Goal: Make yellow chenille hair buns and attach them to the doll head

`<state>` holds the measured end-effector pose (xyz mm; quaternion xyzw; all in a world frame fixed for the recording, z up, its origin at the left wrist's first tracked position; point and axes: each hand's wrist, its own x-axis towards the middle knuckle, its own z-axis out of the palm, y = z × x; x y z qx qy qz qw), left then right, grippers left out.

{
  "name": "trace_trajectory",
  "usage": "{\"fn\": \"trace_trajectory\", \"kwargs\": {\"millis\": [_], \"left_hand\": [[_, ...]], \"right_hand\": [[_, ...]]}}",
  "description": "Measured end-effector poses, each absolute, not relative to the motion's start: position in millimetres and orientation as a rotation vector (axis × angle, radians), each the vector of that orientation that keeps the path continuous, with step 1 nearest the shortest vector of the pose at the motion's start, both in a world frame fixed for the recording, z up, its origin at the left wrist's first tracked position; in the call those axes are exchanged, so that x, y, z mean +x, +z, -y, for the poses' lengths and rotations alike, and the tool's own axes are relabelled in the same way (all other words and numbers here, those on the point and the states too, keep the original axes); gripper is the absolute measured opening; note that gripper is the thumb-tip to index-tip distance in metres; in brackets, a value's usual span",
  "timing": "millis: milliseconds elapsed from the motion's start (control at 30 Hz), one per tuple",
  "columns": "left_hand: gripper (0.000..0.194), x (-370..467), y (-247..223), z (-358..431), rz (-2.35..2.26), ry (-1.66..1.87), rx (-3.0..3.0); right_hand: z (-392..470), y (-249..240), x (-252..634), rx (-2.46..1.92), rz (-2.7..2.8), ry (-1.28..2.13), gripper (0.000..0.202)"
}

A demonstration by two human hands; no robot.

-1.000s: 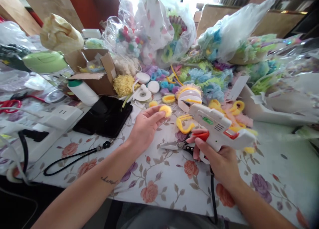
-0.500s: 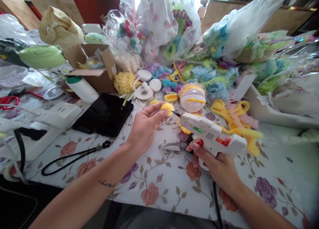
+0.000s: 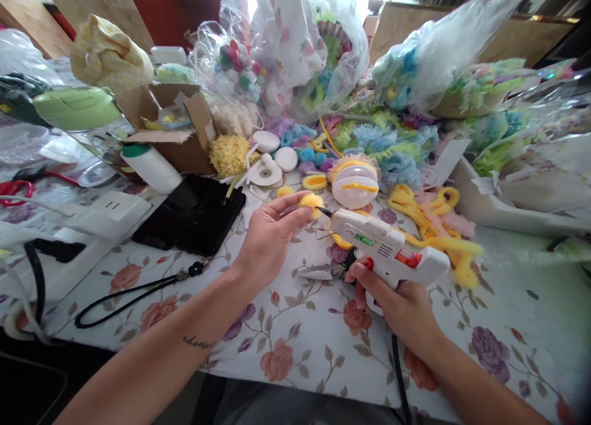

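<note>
Glue gun [image 3: 392, 243], gripped by right fingers [image 3: 369, 280], has moved to yellow pompom [image 3: 311, 201] pinched between left fingers [image 3: 297, 217].

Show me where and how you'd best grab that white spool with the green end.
I'd grip the white spool around the middle of its pale body, fingers across its width, coming from above. It looks rounded and leans at a slant, green end farther away, so its long sides suit a pinch. The cardboard box crowds its far side.
</note>
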<state>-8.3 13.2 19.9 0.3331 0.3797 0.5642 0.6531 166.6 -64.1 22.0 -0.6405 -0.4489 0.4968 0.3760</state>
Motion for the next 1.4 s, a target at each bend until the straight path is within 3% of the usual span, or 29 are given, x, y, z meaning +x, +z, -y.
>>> {"fn": "trace_trajectory", "kwargs": {"millis": [1400], "left_hand": [[0.035, -7.0, 22.9, -12.8, -0.946, 1.298, 0.704]], "right_hand": [[63.3, 17.4, 169.7, -1.681, 1.117, 1.313, 0.031]]}}
